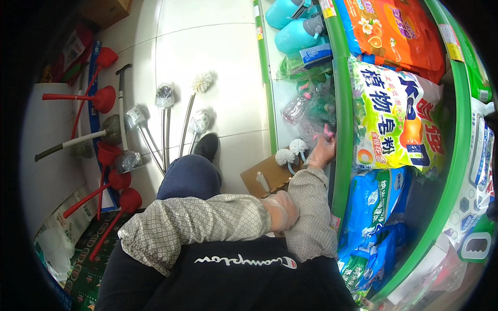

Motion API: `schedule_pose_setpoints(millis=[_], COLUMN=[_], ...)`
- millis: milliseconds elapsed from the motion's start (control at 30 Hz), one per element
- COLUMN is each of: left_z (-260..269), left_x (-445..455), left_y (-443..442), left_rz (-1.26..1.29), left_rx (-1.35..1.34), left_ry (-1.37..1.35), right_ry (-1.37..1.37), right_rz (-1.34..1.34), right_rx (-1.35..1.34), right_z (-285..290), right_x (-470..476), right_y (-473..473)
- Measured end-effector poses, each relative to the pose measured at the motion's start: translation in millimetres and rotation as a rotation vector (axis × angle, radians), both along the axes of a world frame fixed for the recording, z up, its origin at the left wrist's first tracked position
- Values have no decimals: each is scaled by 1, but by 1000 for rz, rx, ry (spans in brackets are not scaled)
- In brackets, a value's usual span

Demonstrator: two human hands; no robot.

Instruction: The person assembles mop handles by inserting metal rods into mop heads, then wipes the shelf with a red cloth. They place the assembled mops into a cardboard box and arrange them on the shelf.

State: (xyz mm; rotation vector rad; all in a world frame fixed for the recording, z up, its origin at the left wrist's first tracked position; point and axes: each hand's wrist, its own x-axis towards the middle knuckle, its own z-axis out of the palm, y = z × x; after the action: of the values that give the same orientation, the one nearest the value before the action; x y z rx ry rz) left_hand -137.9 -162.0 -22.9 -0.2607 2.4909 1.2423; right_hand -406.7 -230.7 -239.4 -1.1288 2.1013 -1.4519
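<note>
My right hand [322,152], in a clear plastic glove, reaches into the lowest shelf beside clear spray bottles [297,109] with pink triggers. Its fingers are at a pink trigger [329,132]; whether they grip it I cannot tell. Just below is an open cardboard box [253,175] holding white-bristled toilet brushes [286,156] and a pale handle [262,181]. My left hand [284,210], also gloved, is bent over the near end of this box, close against my right forearm. Its fingers are largely hidden.
Metal-handled toilet brushes [165,97] lie on the tiled floor [202,42]. Red plungers [104,99] hang or lie at the left. Green shelf edges [343,128] rise on the right, with washing powder bags [397,116] above. Turquoise bottles [297,35] stand farther along the lowest shelf.
</note>
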Motion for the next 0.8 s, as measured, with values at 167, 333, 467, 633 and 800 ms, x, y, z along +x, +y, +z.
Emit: schedule_pose_setpoints(millis=[167,333,467,633,800], left_z=[-3,-6,-17,-15,-16], left_x=[5,2,-2,1,2], left_y=[-3,-1,10,6,9], left_rz=[78,87,43,-24,-19], left_rx=[97,105,10,-11,-69], left_ry=[-63,-69,-20,19,64], right_ry=[-94,-264,-172,-266,-315], right_rz=[-140,-252,-207,-218,-219], right_rx=[65,124,170,-2,33], right_z=[48,43,30,-27,-35], right_x=[68,59,49,16,20], right_y=[-41,-27,-8,25,39])
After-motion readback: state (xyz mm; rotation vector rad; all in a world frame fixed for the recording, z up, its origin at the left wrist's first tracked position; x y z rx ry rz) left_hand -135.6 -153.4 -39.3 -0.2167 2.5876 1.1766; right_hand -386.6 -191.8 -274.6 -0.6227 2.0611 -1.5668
